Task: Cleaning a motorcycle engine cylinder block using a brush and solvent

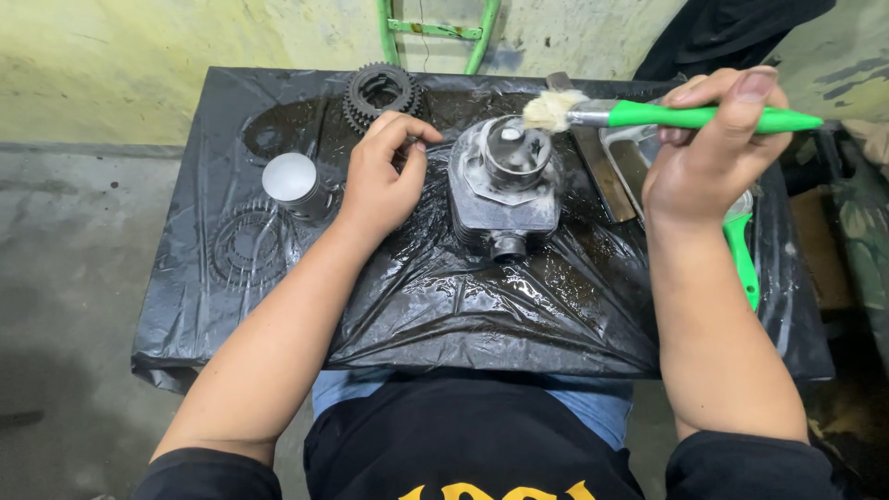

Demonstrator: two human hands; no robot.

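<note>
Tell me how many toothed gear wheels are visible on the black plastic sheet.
2. One gear cluster stands at the far edge, beyond the left hand. One flat gear ring lies near the left edge, beside the silver piston. Others may be hidden.

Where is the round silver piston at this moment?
In the head view, the piston stands on the black plastic sheet, just left of the left hand and below the dark gear.
</note>
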